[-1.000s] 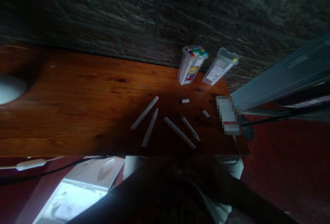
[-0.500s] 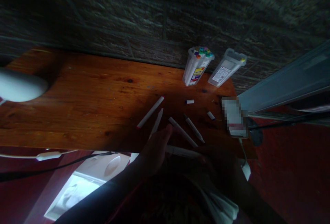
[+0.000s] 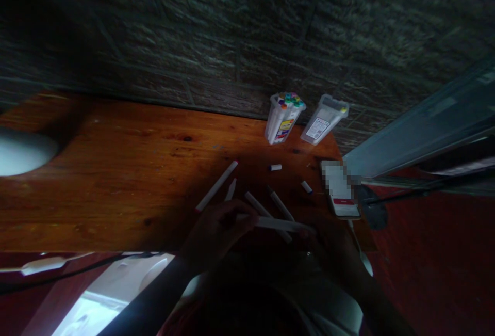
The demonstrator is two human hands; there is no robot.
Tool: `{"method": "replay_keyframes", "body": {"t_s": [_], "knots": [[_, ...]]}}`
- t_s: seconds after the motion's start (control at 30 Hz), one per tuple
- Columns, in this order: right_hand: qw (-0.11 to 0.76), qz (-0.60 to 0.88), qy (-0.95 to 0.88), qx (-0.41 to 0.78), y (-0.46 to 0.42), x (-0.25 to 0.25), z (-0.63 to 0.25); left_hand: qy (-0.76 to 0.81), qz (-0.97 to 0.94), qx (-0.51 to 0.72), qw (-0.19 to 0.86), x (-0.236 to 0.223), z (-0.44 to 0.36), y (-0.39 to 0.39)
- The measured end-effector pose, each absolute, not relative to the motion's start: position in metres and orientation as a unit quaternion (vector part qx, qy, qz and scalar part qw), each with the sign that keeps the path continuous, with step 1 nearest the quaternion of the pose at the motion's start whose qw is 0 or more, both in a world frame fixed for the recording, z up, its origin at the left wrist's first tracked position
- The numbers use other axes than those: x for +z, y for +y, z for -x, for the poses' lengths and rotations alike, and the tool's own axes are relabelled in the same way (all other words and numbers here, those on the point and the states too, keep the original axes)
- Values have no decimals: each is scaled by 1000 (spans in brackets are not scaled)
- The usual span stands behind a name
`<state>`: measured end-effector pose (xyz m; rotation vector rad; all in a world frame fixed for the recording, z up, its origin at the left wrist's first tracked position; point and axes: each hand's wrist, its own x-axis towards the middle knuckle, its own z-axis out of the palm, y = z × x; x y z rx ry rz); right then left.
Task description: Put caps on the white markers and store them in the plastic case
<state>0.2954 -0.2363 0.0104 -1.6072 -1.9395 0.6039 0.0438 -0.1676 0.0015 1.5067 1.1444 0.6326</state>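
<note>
Between my two hands, above the table's near edge, a white marker lies nearly level. My left hand pinches its left end with thumb and fingers. The fingers of my right hand, dim in shadow, close on its right end. Just beyond lie a capped marker with red ends, an uncapped white marker partly behind my left hand, another white marker running beneath the held one, and an uncapped marker with a dark tip. Two loose caps rest farther off.
At the back stand a clear case full of colourful-capped markers and a clear case with one yellow-capped marker. A phone lies at the table's right end. A white rounded object is at the left, a stone-patterned wall behind.
Both hands have lifted the marker slightly forward over the table, and it now covers part of the markers beneath. The camera view has tilted, so the table sits lower in the picture.
</note>
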Motion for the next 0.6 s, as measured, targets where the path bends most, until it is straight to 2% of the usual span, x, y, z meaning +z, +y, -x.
{"method": "replay_keyframes", "body": {"t_s": [0.23, 0.43, 0.6], "knots": [[311, 707, -614, 162, -217, -10, -304, 521, -549, 376, 535, -13, -42, -157], [298, 699, -647, 64, -182, -35, -295, 516, -638, 331, 467, -13, -38, -159], [279, 670, -687, -19, -181, -36, -285, 493, -707, 313, 398, -12, -34, -170]]}}
